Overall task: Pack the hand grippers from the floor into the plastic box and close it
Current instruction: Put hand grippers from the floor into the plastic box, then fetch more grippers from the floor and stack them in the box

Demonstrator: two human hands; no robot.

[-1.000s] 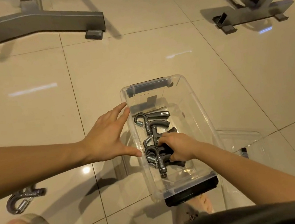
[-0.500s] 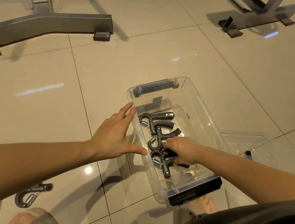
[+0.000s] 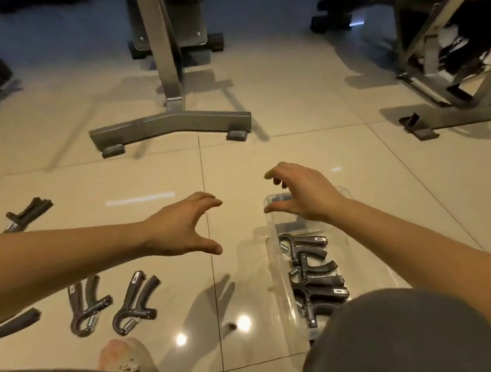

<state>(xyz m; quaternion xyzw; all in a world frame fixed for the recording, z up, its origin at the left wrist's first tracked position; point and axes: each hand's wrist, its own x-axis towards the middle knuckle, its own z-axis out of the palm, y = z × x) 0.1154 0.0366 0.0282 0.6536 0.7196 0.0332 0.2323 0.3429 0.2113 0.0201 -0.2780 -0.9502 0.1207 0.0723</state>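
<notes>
Clear plastic forms the open box (image 3: 278, 262), which stands on glossy beige tiles (image 3: 297, 161) and is now seen lower and to the right, partly hidden by a dark-clothed knee (image 3: 396, 337). A second ago the right hand (image 3: 304, 197) was pressed on the grippers inside; it has been lifted out and is now held above the far end of the box, fingers curled and spread, nothing in it. The left hand (image 3: 181, 227), earlier braced against the box's left wall, has been drawn clear and is likewise held wide and empty over the floor. Three black hand grippers (image 3: 310, 270) — curved rubbery handles joined by coiled metal springs — are stacked in a row inside the box. With the view raised, more are revealed on the tiles to the left: two side by side (image 3: 110, 304) near a foot (image 3: 126, 355), one partly cut by the left edge (image 3: 5, 328), another further off (image 3: 26, 214). Grey steel frames of gym equipment (image 3: 171, 123) are seen beyond.
</notes>
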